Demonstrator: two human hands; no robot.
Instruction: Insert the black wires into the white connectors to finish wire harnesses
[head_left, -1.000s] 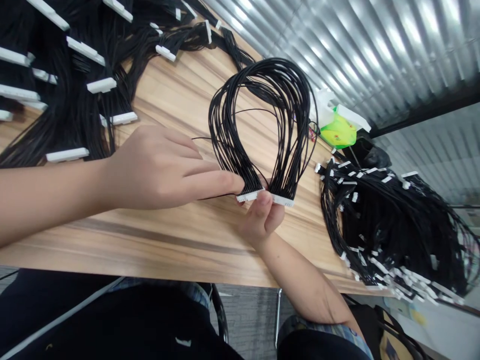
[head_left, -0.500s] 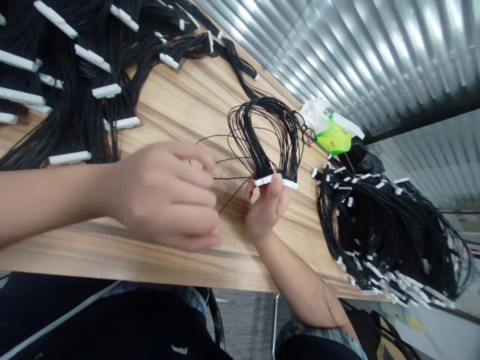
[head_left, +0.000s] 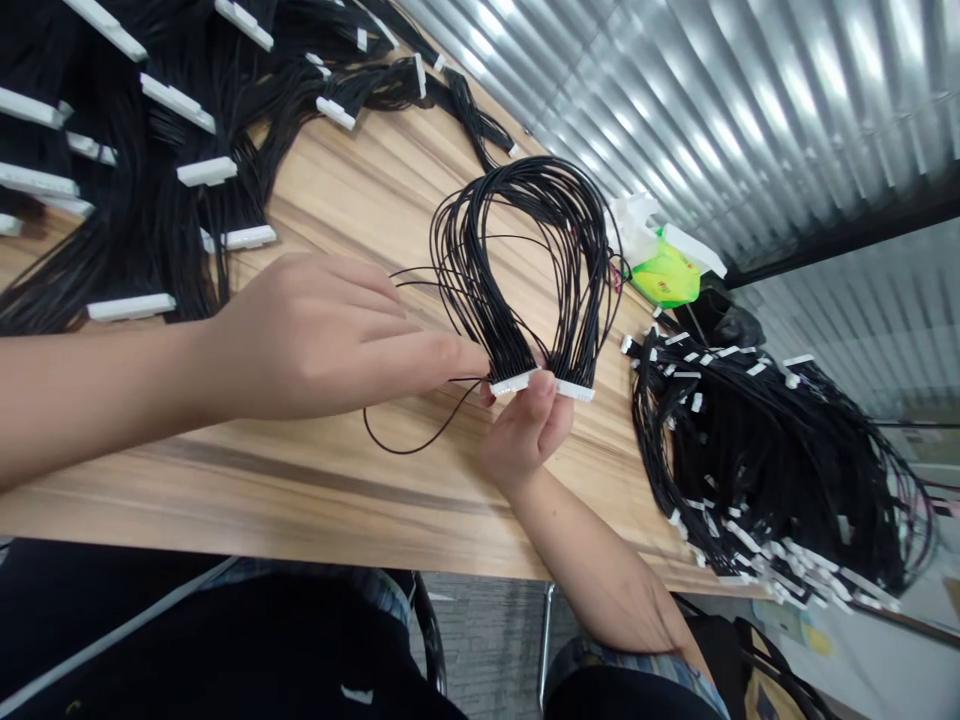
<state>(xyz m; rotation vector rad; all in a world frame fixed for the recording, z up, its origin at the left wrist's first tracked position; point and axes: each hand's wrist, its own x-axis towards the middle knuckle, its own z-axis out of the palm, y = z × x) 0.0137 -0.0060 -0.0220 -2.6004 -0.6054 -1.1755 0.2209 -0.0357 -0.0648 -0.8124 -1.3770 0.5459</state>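
My right hand (head_left: 529, 430) pinches two white multi-pin connectors, one (head_left: 514, 382) and another (head_left: 576, 390), between thumb and fingers. Many thin black wires rise from them in a tall loop, a wire harness (head_left: 525, 225). My left hand (head_left: 330, 340) lies over the wooden table (head_left: 300, 500), fingers stretched out, with the longest fingertip beside the left connector. A loose thin black wire (head_left: 420, 435) curves below these fingers, and several stray strands pass behind them. The far ends of the stray strands are hidden by the hand.
Bundled black harnesses with white connectors (head_left: 150, 170) cover the table's far left. A large heap of the same harnesses (head_left: 757, 460) lies to the right. A green packet in white plastic (head_left: 666, 272) and a black object (head_left: 720, 312) sit by a corrugated metal wall (head_left: 750, 100).
My left hand has gone from a bunched position among the stray wires back to stretched fingers near the connectors. One loose wire now hangs in a loop below them. The harness loop looks fuller.
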